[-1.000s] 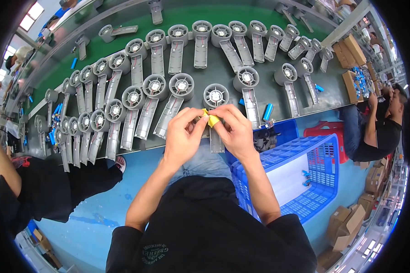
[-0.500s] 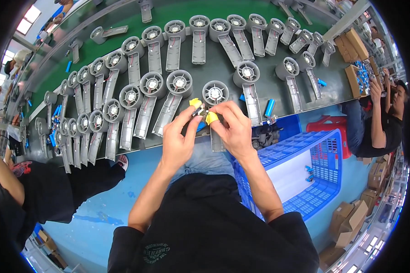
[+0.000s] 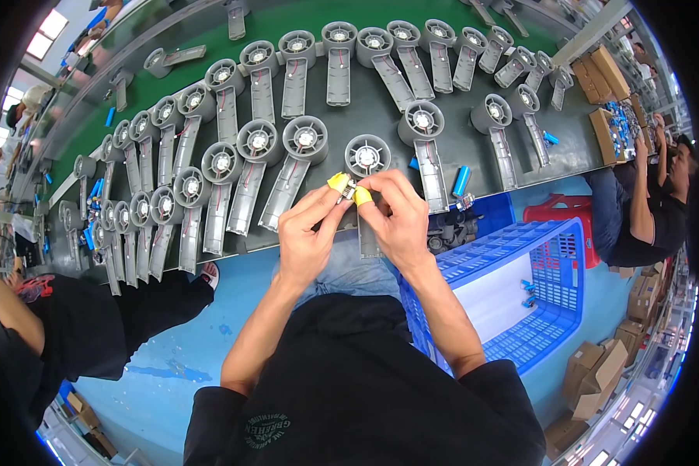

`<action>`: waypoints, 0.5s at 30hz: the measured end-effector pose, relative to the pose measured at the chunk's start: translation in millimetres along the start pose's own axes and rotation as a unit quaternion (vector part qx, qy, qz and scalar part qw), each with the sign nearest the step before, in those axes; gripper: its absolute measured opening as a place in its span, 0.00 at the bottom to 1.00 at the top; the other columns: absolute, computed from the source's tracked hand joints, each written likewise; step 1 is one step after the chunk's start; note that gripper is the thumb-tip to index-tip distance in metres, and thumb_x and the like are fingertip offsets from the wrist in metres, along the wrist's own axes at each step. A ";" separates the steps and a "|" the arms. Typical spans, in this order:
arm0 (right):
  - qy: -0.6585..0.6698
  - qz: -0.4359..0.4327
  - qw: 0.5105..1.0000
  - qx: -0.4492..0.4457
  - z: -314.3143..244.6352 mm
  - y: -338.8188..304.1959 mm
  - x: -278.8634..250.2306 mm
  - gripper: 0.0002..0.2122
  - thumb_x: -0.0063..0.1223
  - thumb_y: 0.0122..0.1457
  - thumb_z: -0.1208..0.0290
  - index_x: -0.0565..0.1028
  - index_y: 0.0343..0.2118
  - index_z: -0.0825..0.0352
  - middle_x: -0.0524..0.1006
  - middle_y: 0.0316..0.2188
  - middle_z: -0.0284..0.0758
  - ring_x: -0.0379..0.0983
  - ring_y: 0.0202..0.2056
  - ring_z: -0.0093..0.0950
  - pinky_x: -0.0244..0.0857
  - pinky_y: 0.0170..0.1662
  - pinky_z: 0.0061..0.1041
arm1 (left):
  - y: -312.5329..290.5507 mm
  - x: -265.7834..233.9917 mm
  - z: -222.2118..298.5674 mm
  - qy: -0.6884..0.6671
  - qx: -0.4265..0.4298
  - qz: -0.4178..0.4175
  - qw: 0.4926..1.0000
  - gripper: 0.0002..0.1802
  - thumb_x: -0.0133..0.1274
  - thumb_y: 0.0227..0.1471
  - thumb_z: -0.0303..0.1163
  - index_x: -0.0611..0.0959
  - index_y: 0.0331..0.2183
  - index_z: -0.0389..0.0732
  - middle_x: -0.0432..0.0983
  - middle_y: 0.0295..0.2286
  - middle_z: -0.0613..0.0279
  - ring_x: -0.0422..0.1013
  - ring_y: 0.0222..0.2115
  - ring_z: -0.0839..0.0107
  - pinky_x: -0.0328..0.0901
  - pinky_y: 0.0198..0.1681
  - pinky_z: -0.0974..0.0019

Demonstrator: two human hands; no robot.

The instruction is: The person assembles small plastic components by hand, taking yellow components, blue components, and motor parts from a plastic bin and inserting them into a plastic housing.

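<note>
Closer together than half a second ago, the left hand (image 3: 304,241) and the right hand (image 3: 400,225) now meet around a small metallic part (image 3: 350,189), and the gap that parted their fingertips has narrowed. The left thumb and forefinger are clamped on this part, a yellow covering (image 3: 338,182) at the upper tip of that grip. The right thumb and forefinger come up against it from the other side, next to a second yellow covering (image 3: 363,196); whether they pinch it or only touch it, I cannot tell. The part sits right at the fingertips, between the two hands and partly hidden by them.

Just beyond the grip stands a gray fan housing (image 3: 367,158), its handle running back toward the person beneath the right hand. More gray housings (image 3: 304,138) lie left of the grip, and another unit (image 3: 422,120) lies beyond it to the right. All rest on a dark workbench (image 3: 460,140). Right of the grip, near the bench's edge, lies a blue cylinder (image 3: 461,181). Lower, past the right forearm, is a blue crate (image 3: 485,258).
</note>
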State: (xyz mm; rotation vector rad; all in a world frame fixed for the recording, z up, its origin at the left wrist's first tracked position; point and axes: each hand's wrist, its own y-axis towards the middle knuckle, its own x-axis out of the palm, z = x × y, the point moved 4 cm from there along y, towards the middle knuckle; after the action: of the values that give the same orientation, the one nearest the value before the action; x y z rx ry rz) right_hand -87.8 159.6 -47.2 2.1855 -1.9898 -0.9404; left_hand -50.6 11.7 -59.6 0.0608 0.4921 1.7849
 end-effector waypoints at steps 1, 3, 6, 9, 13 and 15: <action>0.000 0.000 1.000 0.000 0.4 0.0 -0.4 0.08 0.60 0.50 0.81 0.78 0.35 0.69 0.76 0.32 0.30 0.64 0.18 0.15 0.58 0.21 0.17 | -0.1 0.1 0.3 0.000 0.000 0.001 1.000 0.15 0.59 0.50 0.16 0.84 0.43 0.31 0.82 0.38 0.49 0.78 0.33 0.66 0.71 0.37 0.69; 0.012 -0.002 1.000 0.006 2.2 0.1 -1.6 0.09 0.60 0.50 0.81 0.78 0.35 0.69 0.76 0.32 0.31 0.64 0.18 0.15 0.58 0.21 0.17 | -1.2 0.3 0.1 0.002 -0.012 -0.012 1.000 0.15 0.58 0.52 0.16 0.83 0.44 0.31 0.81 0.41 0.50 0.77 0.38 0.68 0.70 0.43 0.69; 0.002 -0.010 1.000 0.001 0.9 1.3 -2.9 0.09 0.60 0.49 0.81 0.78 0.35 0.69 0.76 0.32 0.31 0.65 0.19 0.16 0.59 0.22 0.17 | -2.7 1.7 -3.4 0.007 -0.022 -0.024 0.999 0.16 0.57 0.53 0.15 0.83 0.45 0.31 0.81 0.43 0.51 0.77 0.43 0.69 0.70 0.48 0.69; -0.006 -0.020 1.000 -0.007 1.1 4.3 -5.6 0.09 0.60 0.49 0.81 0.78 0.35 0.69 0.76 0.32 0.31 0.65 0.18 0.16 0.59 0.22 0.17 | 0.0 3.5 -0.8 0.019 0.004 -0.018 1.000 0.16 0.58 0.51 0.15 0.83 0.44 0.31 0.81 0.41 0.50 0.77 0.39 0.67 0.71 0.42 0.69; 0.003 -0.026 1.000 -0.002 1.9 5.0 -8.1 0.09 0.60 0.50 0.81 0.79 0.35 0.69 0.76 0.32 0.32 0.65 0.19 0.16 0.59 0.22 0.18 | 1.7 3.9 4.9 0.023 0.033 -0.003 0.999 0.15 0.59 0.49 0.15 0.84 0.42 0.31 0.79 0.41 0.51 0.78 0.36 0.65 0.72 0.38 0.68; 0.019 -0.044 0.999 0.022 2.6 4.7 -8.3 0.09 0.60 0.50 0.81 0.79 0.36 0.70 0.76 0.32 0.32 0.65 0.19 0.16 0.59 0.23 0.18 | 0.6 4.7 1.6 0.015 0.039 0.000 0.999 0.16 0.59 0.49 0.14 0.84 0.42 0.32 0.78 0.41 0.51 0.78 0.36 0.64 0.73 0.39 0.67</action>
State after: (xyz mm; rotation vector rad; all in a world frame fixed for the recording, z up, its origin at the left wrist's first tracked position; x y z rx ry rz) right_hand -93.2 167.3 -44.0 2.3137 -1.9290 -0.8657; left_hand -52.0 16.4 -59.0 0.0881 0.5837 1.7683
